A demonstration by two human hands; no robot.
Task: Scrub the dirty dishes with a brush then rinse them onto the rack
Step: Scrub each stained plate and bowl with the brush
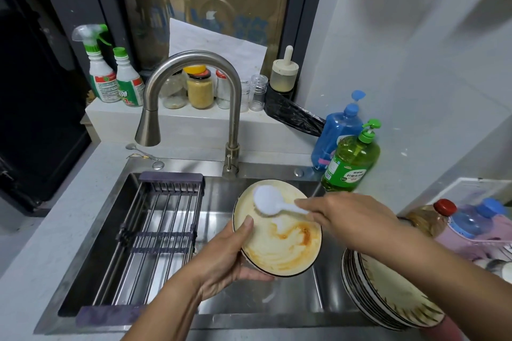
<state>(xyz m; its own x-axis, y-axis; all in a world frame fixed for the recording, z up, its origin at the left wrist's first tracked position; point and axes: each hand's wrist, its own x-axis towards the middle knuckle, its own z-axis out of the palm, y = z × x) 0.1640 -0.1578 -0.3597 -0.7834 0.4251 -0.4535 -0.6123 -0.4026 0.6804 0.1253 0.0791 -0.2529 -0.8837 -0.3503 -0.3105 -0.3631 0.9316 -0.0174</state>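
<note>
rack (155,241) in sink (277,302) left, plate (279,241) above sink, stack (388,291) right

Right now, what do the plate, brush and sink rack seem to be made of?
Plate: looks like glazed ceramic, glossy cream with a dark rim line, smeared orange.
Brush: likely plastic, a matte white moulded head and handle.
Rack: thin shiny metal rods, probably steel, with dull dark end bars that could be plastic or rubber.
</note>
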